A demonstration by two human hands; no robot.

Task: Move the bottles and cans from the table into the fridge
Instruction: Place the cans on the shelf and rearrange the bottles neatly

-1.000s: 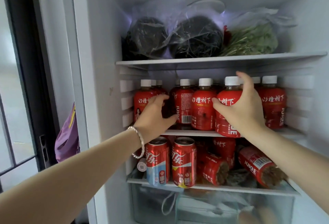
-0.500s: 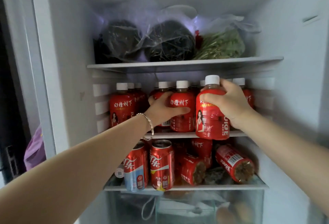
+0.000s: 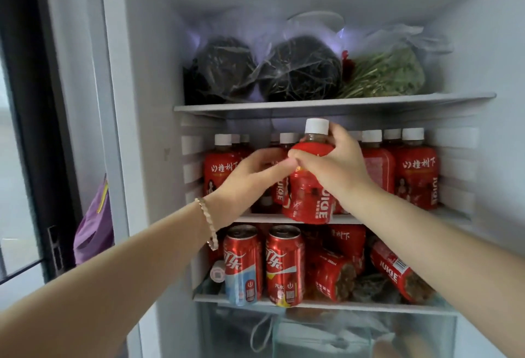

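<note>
My right hand [image 3: 332, 164] grips the shoulder of a red juice bottle [image 3: 308, 201] with a white cap, held upright at the front edge of the middle fridge shelf [image 3: 255, 219]. My left hand [image 3: 250, 178], with a bead bracelet at the wrist, reaches in beside it, fingertips touching the bottle's left side. Several more red juice bottles [image 3: 416, 175] stand in rows on that shelf. On the shelf below stand two red cola cans [image 3: 284, 265], with juice bottles [image 3: 397, 272] lying on their sides to the right.
The top shelf [image 3: 335, 102] carries bagged dark and green vegetables [image 3: 301, 67]. A clear drawer [image 3: 326, 332] sits under the lower shelf. The fridge's left wall [image 3: 147, 130] is close by, with a purple bag [image 3: 92, 229] hanging outside it.
My right hand has carried the juice bottle leftward along the shelf front, toward the middle. My left hand has shifted right and now touches that bottle's side.
</note>
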